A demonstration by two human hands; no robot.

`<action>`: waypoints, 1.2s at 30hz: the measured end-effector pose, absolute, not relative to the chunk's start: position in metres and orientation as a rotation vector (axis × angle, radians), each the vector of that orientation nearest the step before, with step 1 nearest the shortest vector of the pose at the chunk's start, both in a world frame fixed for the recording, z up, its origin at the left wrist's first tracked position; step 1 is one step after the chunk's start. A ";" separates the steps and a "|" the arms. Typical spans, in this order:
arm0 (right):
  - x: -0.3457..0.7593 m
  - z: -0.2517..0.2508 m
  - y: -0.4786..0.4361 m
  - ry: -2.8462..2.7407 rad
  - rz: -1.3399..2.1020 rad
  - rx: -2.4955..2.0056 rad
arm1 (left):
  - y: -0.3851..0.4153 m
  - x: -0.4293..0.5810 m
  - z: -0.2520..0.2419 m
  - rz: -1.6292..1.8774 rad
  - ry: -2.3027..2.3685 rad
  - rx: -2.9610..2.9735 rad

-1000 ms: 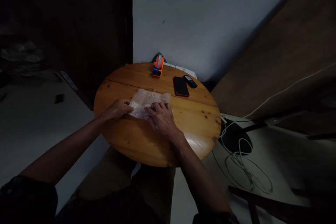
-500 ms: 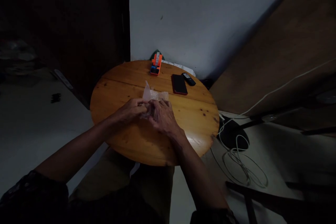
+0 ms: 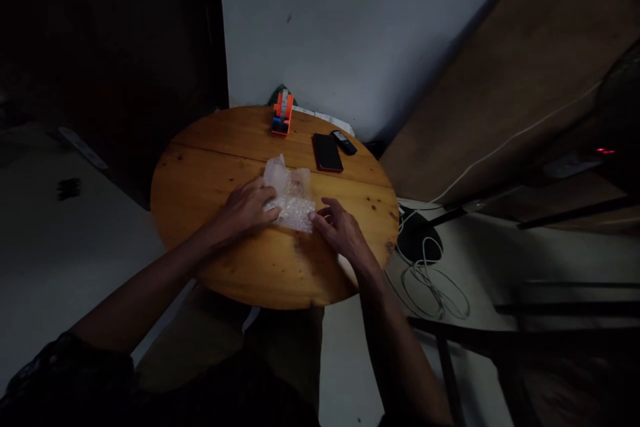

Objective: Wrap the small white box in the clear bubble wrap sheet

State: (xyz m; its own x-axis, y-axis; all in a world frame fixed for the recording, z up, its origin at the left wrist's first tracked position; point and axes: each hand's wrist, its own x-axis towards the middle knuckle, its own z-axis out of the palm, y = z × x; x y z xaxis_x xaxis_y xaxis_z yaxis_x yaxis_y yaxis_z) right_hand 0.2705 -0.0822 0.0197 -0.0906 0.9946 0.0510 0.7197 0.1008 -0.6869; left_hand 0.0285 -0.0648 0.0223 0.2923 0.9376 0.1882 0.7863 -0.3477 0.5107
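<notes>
A crumpled, partly folded sheet of clear bubble wrap (image 3: pixel 295 203) lies on the round wooden table (image 3: pixel 200 213). My left hand (image 3: pixel 250 203) grips its left edge, fingers curled and thumb along the near side. At the right corner of the wrap is my right hand (image 3: pixel 343 230); its thumb tip touches the edge while the index finger stands apart above. Whether anything lies inside the folds cannot be made out.
Toward the back of the table stands an orange tape dispenser (image 3: pixel 283 113). A dark phone with a red edge (image 3: pixel 328 153) lies beside a small black remote-like device (image 3: pixel 344 142). Coiled white cable (image 3: pixel 430 287) rests on the floor at right, near dark chair parts (image 3: pixel 450 333).
My right hand has moved right, off the top of the bubble wrap, leaving more of the sheet in sight. My left hand stays at its left side. The whole view has shifted slightly.
</notes>
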 end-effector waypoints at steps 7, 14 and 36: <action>0.245 0.005 -0.073 -1.810 0.640 -1.793 | -0.068 0.034 -0.001 0.987 1.504 2.239; 0.247 0.004 -0.069 -1.741 0.646 -1.800 | -0.070 0.038 -0.004 1.066 1.499 2.271; 0.209 -0.001 -0.059 -1.277 1.215 -1.255 | -0.066 0.039 -0.006 1.082 1.486 2.230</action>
State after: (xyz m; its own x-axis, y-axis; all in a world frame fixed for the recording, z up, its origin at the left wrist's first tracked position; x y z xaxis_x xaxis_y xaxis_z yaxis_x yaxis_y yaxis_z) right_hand 0.2087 -0.0593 -0.0010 -0.0339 0.9993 -0.0183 0.0681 -0.0160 -0.9975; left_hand 0.0391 -0.0660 -0.0059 0.2039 0.8741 0.4408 0.6879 -0.4483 0.5708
